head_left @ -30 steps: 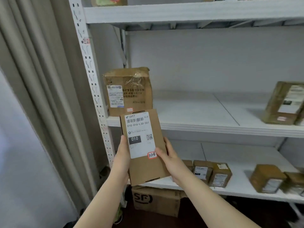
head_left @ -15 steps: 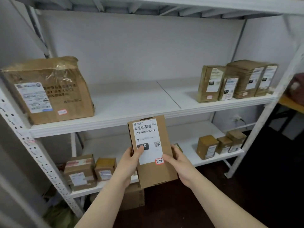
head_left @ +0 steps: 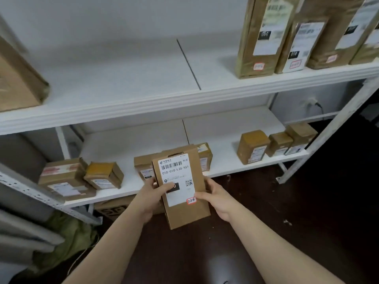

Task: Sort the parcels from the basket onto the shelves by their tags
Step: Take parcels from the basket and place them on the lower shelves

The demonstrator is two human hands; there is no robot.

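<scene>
A flat brown cardboard parcel with a white shipping label and a small red-edged tag reading 3-3-8 is held upright in front of the lower shelf. My left hand grips its left edge, thumb across the label. My right hand grips its right edge near the tag. The middle shelf above has tall parcels at its right end. The basket is out of view.
The lower shelf carries small brown boxes at left, behind the held parcel and at right. A large box stands at the middle shelf's left. A white upright slants at right. A printed carton sits on the dark floor.
The view has swung down and closer to the shelves. The parcel sits lower, now before the lower shelf. Both hands keep the same hold.
</scene>
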